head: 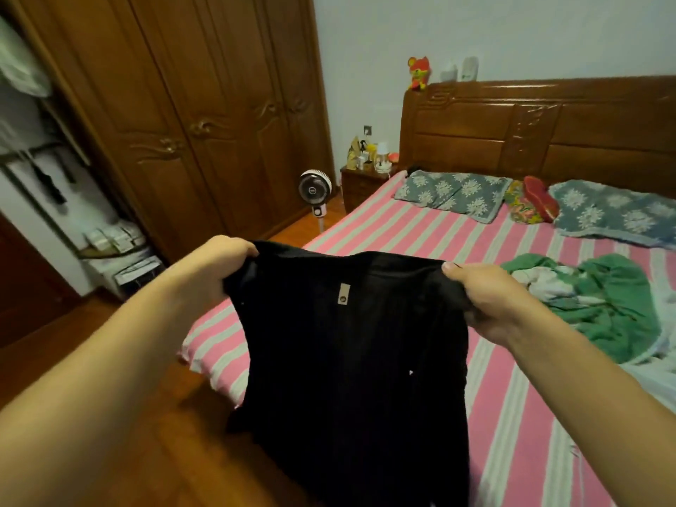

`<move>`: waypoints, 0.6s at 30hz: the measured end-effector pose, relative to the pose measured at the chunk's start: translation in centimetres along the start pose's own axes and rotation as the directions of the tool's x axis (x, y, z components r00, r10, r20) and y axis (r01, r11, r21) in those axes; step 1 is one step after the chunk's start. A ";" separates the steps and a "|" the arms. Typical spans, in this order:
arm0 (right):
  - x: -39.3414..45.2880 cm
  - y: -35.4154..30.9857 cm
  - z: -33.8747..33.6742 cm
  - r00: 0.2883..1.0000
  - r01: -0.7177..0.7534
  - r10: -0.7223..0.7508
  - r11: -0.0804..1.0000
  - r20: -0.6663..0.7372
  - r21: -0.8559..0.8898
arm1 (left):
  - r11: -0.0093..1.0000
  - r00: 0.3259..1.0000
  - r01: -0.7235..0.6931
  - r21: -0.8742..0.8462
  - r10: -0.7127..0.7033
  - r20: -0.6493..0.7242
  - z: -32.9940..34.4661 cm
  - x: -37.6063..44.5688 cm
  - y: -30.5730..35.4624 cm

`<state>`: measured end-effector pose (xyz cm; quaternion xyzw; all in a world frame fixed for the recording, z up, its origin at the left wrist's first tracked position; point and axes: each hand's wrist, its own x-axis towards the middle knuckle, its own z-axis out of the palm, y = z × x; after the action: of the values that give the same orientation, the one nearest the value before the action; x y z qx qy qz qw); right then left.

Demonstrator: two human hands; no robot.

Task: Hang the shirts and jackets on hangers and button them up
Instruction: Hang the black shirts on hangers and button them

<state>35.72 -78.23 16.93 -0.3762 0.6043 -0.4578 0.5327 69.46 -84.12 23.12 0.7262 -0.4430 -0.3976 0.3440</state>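
Both hands hold a black soft-fabric garment w/ a small pale neck label (351,360) up in the air over the near edge of the bed w/ the pink-and-white striped sheet (512,415); left hand (219,265) has its fingers curled tight round the top left shoulder area, cloth bunched in the fist; right hand (486,301) grips the top right shoulder, thumb on top, fingers (475,320) tucked under the fabric; the garment hangs free below, part over the bed, part over the wooden floor (205,415).

No hanger in view, so probably the shirt gets sorted out first and the hanger comes after; risks as I see them: letting go w/ one hand to reach for a hanger could let the limp cloth fold or slide off the bed edge to the floor; dark fabric in dim light makes buttons, placket and inside/outside hard to tell, so it could go on the hanger wrong way round or get misbuttoned; the bunched left grip may crease or stretch the shoulder; can't tell if it has buttons at all from here.

A crumpled green-and-white cloth heap (600,301) lies on the bed just beside the right hand; laying the black piece down carelessly could tangle the two.
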 end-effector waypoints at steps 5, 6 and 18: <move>1.1 -5.1 6.3 0.993 0.110 -0.115 0.975 0.014 0.193 | 0.910 0.977 -0.023 -0.413 0.108 0.183 -1.9 3.6 4.1; 1.8 -5.5 7.4 0.991 0.133 -0.135 0.965 -0.003 0.225 | 0.913 0.962 -0.022 -0.406 0.131 0.241 -1.8 4.9 4.5; 20.9 9.7 7.9 0.919 -0.260 0.286 0.957 -0.270 0.131 | 0.948 0.486 -0.292 0.122 0.038 0.873 19.9 24.3 -6.7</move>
<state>40.71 -96.23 1.28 -0.1931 0.6995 -0.4559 0.5153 61.47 -106.82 1.89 0.4224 -0.6700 -0.6102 0.0184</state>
